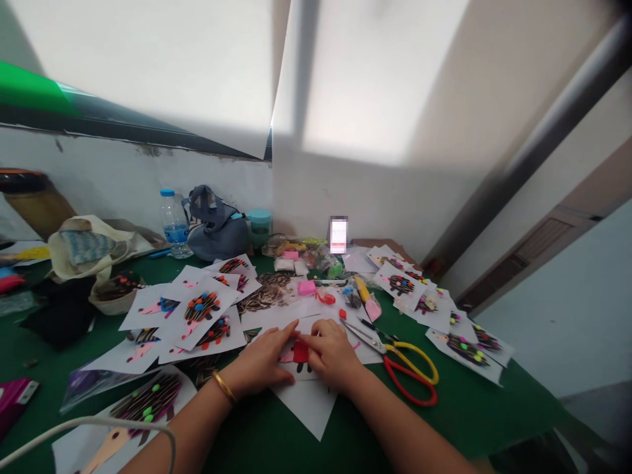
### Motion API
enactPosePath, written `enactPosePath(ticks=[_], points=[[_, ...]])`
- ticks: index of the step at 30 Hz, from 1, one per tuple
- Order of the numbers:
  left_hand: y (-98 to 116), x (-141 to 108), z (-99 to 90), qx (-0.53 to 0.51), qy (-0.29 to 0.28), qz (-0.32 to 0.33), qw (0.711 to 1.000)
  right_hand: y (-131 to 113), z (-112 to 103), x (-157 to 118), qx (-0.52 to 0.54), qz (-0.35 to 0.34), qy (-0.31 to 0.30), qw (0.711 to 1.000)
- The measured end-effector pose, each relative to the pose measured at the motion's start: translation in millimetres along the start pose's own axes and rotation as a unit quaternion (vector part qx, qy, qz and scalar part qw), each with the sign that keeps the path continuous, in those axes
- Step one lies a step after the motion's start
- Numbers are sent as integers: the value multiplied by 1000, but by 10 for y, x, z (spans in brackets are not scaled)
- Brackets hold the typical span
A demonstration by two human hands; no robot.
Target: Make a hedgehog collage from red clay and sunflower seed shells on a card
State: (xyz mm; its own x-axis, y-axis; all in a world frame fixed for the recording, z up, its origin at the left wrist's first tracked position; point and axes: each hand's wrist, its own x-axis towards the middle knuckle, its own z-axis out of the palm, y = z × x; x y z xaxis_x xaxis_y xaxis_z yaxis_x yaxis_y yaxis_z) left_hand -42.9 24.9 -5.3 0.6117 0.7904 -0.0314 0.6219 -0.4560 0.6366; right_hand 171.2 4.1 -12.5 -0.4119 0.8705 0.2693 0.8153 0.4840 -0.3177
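Note:
A white sheet (316, 418) lies under both hands near the front of the green table, with a red and pink clay shape (300, 352) on it. Resting at the shape's left side is my left hand (264, 359), its fingers apart and a gold bangle at the wrist. My right hand (330, 349) touches the shape's upper right edge with bent fingers; whether it pinches anything is hidden. Just right of it lie scissors (385, 349) with one red and one yellow handle. A pile of sunflower seeds (264, 293) sits behind the left hand.
Sheets with seed-covered hedgehogs lie at the left (205, 306) and right (464, 349). Behind stand a water bottle (175, 227), a dark blue bag (217, 230), a teal-lidded cup (260, 227) and a phone (338, 236). A white cable (93, 421) crosses the lower left.

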Motion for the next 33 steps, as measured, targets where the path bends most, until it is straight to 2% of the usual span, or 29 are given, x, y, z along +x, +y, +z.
enactPosePath(ticks=[3, 5, 10, 15, 20, 33], points=[[-2, -1, -2, -7, -4, 1, 1000, 99, -27, -44, 13, 26, 25, 999], [2, -1, -6, -8, -8, 0, 1000, 126, -43, -86, 12, 20, 17, 1000], [23, -1, -18, -1, -11, -1, 1000, 54, -66, -153, -24, -21, -33, 999], [30, -1, -22, -8, -9, 2, 1000, 4, -91, -177, -24, -20, -16, 999], [33, -3, -25, -9, -9, 5, 1000, -15, -86, -198, -29, -48, -38, 998], [-24, 8, 15, 0, 3, 17, 1000, -69, -15, -193, -15, -58, -30, 998]])
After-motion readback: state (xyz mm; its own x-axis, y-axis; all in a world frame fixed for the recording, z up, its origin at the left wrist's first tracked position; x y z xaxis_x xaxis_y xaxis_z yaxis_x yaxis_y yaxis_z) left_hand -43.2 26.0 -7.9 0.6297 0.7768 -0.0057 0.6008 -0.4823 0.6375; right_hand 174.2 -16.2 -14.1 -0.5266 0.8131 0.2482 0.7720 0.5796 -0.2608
